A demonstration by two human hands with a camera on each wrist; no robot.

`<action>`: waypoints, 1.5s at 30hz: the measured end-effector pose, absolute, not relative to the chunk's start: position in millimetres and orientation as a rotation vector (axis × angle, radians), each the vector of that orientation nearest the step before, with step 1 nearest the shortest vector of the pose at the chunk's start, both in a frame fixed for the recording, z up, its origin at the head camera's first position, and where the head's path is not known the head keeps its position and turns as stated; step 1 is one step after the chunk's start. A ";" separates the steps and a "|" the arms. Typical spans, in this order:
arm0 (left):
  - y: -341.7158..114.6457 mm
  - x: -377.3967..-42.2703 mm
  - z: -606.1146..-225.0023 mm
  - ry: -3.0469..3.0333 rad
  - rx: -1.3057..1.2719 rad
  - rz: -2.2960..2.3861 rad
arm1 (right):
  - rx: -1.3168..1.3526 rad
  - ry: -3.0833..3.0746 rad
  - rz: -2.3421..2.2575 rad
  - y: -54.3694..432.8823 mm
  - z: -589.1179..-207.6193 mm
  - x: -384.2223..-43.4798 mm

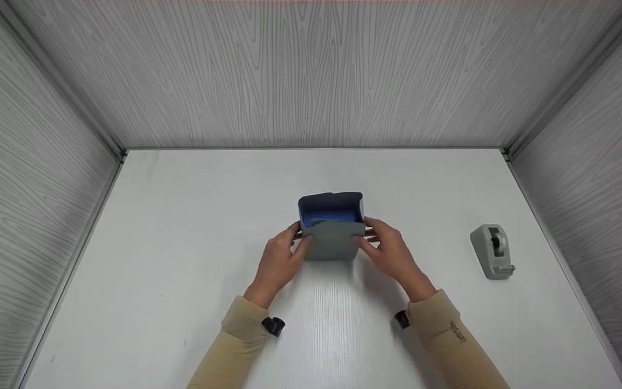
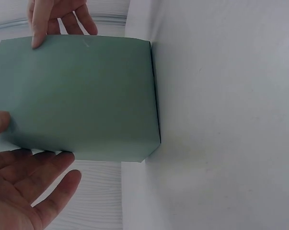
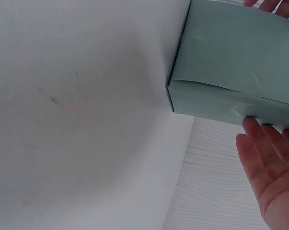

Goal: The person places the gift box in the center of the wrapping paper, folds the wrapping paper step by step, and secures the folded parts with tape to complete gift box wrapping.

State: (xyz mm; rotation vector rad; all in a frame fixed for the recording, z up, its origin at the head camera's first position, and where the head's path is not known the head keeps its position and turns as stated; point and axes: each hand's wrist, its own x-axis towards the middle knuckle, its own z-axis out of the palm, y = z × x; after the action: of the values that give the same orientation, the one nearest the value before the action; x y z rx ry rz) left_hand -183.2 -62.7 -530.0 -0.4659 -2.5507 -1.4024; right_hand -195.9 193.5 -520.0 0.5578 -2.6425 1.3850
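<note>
A small cardboard box (image 1: 332, 243), grey-green outside and blue inside, stands upright on the white table with its top open. My left hand (image 1: 281, 256) holds its left side, thumb on the front face and fingertips along the side. On the opposite side my right hand (image 1: 394, 254) grips it in the same way. The left wrist view shows the plain front of the box (image 2: 82, 96) between both hands. In the right wrist view, a shiny patch like clear tape (image 3: 240, 108) lies on the side panel near the fingertips.
A grey tape dispenser (image 1: 492, 251) with a roll in it sits on the right part of the white table (image 1: 181, 216). Wood-patterned grey panels (image 1: 300, 75) rise at the back and on both sides. Both wrists wear a small black device (image 1: 274, 326).
</note>
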 end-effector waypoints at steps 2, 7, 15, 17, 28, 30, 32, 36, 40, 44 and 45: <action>-61.9 -183.6 -529.6 -2.552 -0.446 -1.389 | 0.534 -2.645 1.371 192.0 -520.4 -196.0; -57.7 -185.4 -528.2 -2.550 -0.372 -1.352 | 0.450 -2.639 1.352 186.0 -520.1 -195.1; -49.8 -190.3 -524.0 -2.537 -0.229 -1.313 | 0.272 -2.639 1.326 174.2 -514.4 -197.0; -48.3 -192.9 -523.9 -2.543 -0.198 -1.272 | 0.231 -2.644 1.316 171.9 -512.6 -197.3; -43.1 -198.9 -520.2 -2.548 -0.144 -1.166 | 0.119 -2.639 1.261 165.9 -511.5 -201.5; -42.2 -198.6 -519.7 -2.545 -0.150 -1.163 | 0.088 -2.644 1.265 166.0 -511.9 -202.8; -41.8 -197.9 -518.9 -2.545 -0.153 -1.164 | 0.053 -2.651 1.275 165.7 -511.9 -203.9; -41.7 -197.9 -519.0 -2.536 -0.166 -1.149 | -0.007 -2.656 1.288 164.2 -511.1 -205.6; -41.7 -199.1 -521.0 -2.522 -0.179 -1.123 | -0.075 -2.654 1.287 162.1 -510.3 -208.1; -41.2 -201.7 -520.8 -2.517 -0.187 -1.093 | -0.111 -2.667 1.267 160.2 -508.4 -211.0; -41.0 -202.8 -520.4 -2.519 -0.188 -1.087 | -0.108 -2.670 1.263 159.8 -507.5 -211.9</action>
State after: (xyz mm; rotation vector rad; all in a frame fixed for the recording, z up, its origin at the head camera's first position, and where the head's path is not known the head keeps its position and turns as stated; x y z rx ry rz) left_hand -202.8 -41.0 -520.4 -0.1882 -2.5193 -1.0871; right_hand -211.9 159.8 -507.5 -0.1081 -2.6702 1.2631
